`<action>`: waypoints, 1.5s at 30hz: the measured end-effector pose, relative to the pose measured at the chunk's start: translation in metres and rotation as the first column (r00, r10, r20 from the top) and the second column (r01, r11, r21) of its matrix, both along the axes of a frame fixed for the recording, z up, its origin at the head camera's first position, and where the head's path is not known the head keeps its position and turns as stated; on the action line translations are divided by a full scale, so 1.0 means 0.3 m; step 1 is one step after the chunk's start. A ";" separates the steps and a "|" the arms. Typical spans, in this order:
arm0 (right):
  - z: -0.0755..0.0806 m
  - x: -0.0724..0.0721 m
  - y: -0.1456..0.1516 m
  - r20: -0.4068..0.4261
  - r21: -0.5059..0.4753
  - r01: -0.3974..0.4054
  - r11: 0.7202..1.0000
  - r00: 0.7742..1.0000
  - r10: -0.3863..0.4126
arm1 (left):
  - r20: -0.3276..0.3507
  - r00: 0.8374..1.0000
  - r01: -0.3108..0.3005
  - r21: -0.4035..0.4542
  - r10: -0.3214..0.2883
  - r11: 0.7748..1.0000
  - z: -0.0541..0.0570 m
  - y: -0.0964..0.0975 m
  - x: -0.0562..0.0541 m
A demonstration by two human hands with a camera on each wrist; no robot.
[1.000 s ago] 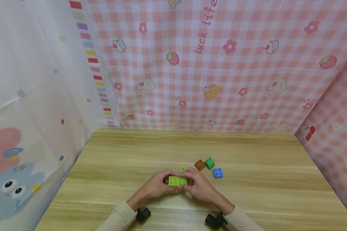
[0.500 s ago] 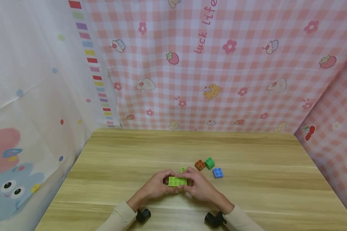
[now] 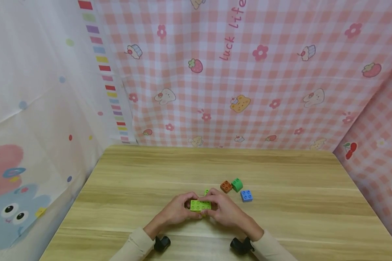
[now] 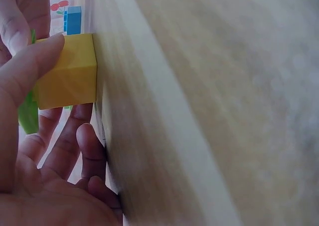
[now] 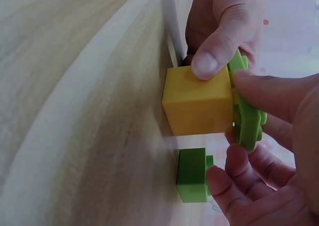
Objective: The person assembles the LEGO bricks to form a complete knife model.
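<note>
fitting the lime block (image 3: 200, 205) onto the yellow block (image 5: 199, 104), seemingly, midway between the table's (image 3: 134, 174) side edges: the left hand (image 3: 179, 209) is pinching the yellow block, the right hand (image 3: 227, 210) the tilted lime block, both nearly closed; seating it is likely needing an even press.

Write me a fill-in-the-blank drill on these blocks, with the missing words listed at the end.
1. Beneath the flat green block, the left hand holds a lower block coloured ____.
2. The rounded block beside the brown block is coloured ____.
3. In the head view, the block farthest right is coloured ____.
4. The number of studs on top of the brown block is ____.

Missing words: yellow; green; blue; four.
</note>
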State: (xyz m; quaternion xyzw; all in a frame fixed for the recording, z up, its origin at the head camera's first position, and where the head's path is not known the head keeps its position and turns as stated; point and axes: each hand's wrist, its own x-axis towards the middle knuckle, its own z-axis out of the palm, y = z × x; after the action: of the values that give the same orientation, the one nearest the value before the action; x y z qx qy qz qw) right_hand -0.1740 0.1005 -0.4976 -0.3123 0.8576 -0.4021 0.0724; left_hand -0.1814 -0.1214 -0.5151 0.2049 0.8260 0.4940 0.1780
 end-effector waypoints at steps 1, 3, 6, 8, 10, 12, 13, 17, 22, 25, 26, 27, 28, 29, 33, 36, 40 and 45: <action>-0.001 0.000 0.000 0.002 0.002 0.000 1.000 1.000 0.000 | 0.001 1.000 -0.001 0.001 0.001 1.000 0.000 0.000 0.001; -0.002 0.001 0.001 -0.002 0.011 0.003 1.000 1.000 -0.003 | 0.005 1.000 0.001 0.006 -0.001 1.000 0.000 0.001 0.002; -0.002 0.004 0.001 -0.024 0.022 0.002 1.000 1.000 -0.002 | 0.014 1.000 -0.003 0.005 0.003 1.000 -0.001 0.001 0.003; -0.002 0.006 0.001 -0.044 0.026 0.005 1.000 0.999 -0.004 | 0.011 1.000 -0.006 -0.002 0.006 1.000 -0.001 0.001 0.003; -0.002 0.008 0.000 -0.066 0.030 0.014 0.999 0.998 -0.012 | 0.005 1.000 -0.007 -0.008 0.007 1.000 0.000 0.001 0.002; -0.004 0.009 -0.001 -0.085 0.033 0.027 0.999 0.996 -0.024 | -0.001 1.000 -0.007 -0.011 0.007 1.000 0.001 0.001 0.001; -0.005 0.010 -0.002 -0.095 0.032 0.031 0.999 0.995 -0.028 | 0.000 1.000 -0.008 -0.013 0.008 1.000 0.001 0.001 0.000; -0.011 0.011 -0.002 -0.103 0.015 0.040 0.999 0.994 -0.038 | 0.006 1.000 -0.011 -0.014 0.011 1.000 0.002 0.001 0.001; -0.021 0.012 0.000 -0.097 -0.013 0.035 0.999 0.995 -0.036 | 0.020 1.000 -0.016 -0.011 0.016 1.000 0.006 0.003 0.003; -0.026 0.009 0.002 -0.109 -0.012 0.034 0.999 0.993 -0.035 | 0.031 0.999 -0.018 -0.003 0.018 1.000 0.010 0.005 0.004; -0.027 0.007 0.003 -0.111 -0.009 0.033 0.999 0.993 -0.034 | 0.037 0.999 -0.018 0.001 0.018 1.000 0.011 0.006 0.005; -0.029 0.006 0.004 -0.116 -0.005 0.030 1.000 0.993 -0.030 | 0.042 0.999 -0.019 0.002 0.019 1.000 0.011 0.006 0.005; -0.030 0.005 0.005 -0.118 0.000 0.029 1.000 0.993 -0.029 | 0.044 0.999 -0.017 0.004 0.017 1.000 0.012 0.007 0.005; -0.031 0.004 0.006 -0.118 0.005 0.028 1.000 0.993 -0.027 | 0.043 0.999 -0.013 0.006 0.013 1.000 0.012 0.008 0.004; -0.030 0.001 0.006 -0.104 0.010 0.025 1.000 0.994 -0.023 | 0.036 0.999 0.002 -0.008 -0.002 1.000 0.014 0.008 0.003; -0.030 0.000 0.006 -0.097 -0.001 0.023 1.000 0.995 -0.023 | 0.019 1.000 0.012 -0.020 -0.012 1.000 0.016 0.007 0.002; -0.035 -0.001 0.005 -0.094 -0.008 0.021 1.000 0.995 -0.022 | 0.011 1.000 0.015 -0.014 -0.014 1.000 0.014 0.007 0.003; -0.035 -0.003 0.006 -0.063 -0.017 0.017 1.000 0.998 -0.018 | 0.022 1.000 0.016 0.002 -0.016 1.000 0.014 0.008 0.004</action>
State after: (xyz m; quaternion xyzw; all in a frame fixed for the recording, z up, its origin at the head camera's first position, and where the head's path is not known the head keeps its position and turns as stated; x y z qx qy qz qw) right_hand -0.1749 0.1022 -0.5080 -0.3180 0.8589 -0.3996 0.0390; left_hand -0.1803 -0.1190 -0.5109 0.2062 0.8219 0.4955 0.1910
